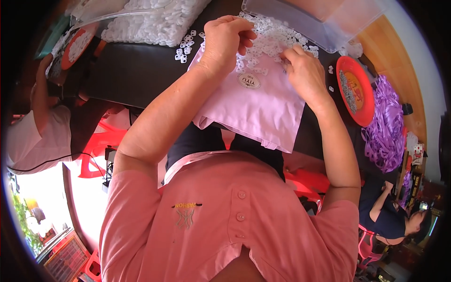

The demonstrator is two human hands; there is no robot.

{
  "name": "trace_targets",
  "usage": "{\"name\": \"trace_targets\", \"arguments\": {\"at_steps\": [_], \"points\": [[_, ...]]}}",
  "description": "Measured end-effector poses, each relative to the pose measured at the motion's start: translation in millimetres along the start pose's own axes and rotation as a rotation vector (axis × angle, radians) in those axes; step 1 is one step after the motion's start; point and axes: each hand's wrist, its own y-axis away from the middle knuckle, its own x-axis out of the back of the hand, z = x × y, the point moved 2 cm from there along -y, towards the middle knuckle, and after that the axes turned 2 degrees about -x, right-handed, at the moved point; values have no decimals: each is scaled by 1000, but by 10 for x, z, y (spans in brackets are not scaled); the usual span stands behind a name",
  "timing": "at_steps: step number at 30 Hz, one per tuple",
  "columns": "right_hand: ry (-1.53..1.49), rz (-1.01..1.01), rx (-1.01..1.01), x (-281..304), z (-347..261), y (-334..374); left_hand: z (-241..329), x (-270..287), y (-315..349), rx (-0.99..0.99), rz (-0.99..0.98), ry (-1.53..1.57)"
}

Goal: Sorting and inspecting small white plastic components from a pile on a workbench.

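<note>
A pile of small white plastic pieces with holes [270, 37] lies on a pink cloth [263, 108] with a round printed label, spread at the table's near edge and hanging over it. Above the pile's left side is my left hand [223, 41], its fingers curled together; whatever they hold is hidden. On the right, my right hand [304, 73] rests low at the pile's edge, thumb and fingers bent toward each other. Its fingertips are partly hidden, and I cannot make out what is between them.
Behind the pile stands a clear plastic bin [314, 30]. A red plate of small metal parts [361, 84] and a heap of purple ribbon [385, 127] are at right. A large bag of white pieces [145, 23] lies back left. People sit on both sides.
</note>
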Motion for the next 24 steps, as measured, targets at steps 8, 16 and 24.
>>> {"name": "trace_targets", "arguments": {"at_steps": [8,16,24], "points": [[-164,23,-24,-5,125,9,-49,-105,63,14,-188,-184],[-254,140,-122,26,397,19,-33,-125,87,30,-235,-226],[0,78,-321,263,1267,-63,-1,-115,79,36,-230,-236]]}}
